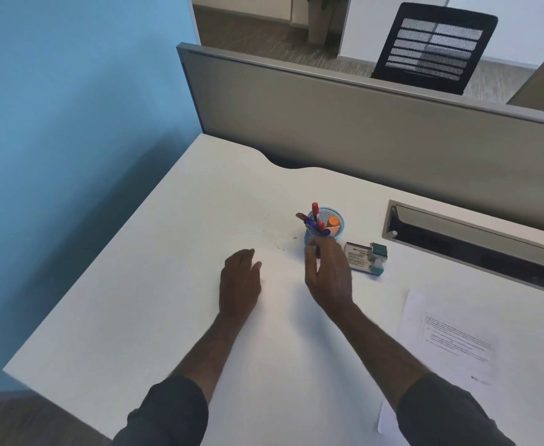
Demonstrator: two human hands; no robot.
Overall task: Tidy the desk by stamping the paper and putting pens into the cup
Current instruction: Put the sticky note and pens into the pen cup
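Note:
A light blue mesh cup [338, 231] stands on the white desk [167, 300] and holds several red and blue pens [316, 222] plus an orange-capped item. My right hand [330, 275] hovers just in front of the cup, fingers spread, with nothing visible in it. My left hand [239, 281] rests palm down on the desk to the left, holding nothing. A green and white stamp [377, 257] sits beside a small purple-edged box [357, 255] right of the cup. A printed paper [450, 346] lies at the right front.
A grey partition [360, 123] runs along the back of the desk. A recessed cable tray [476, 239] sits at the back right. A blue wall is on the left and a black mesh chair [434, 46] stands beyond the partition.

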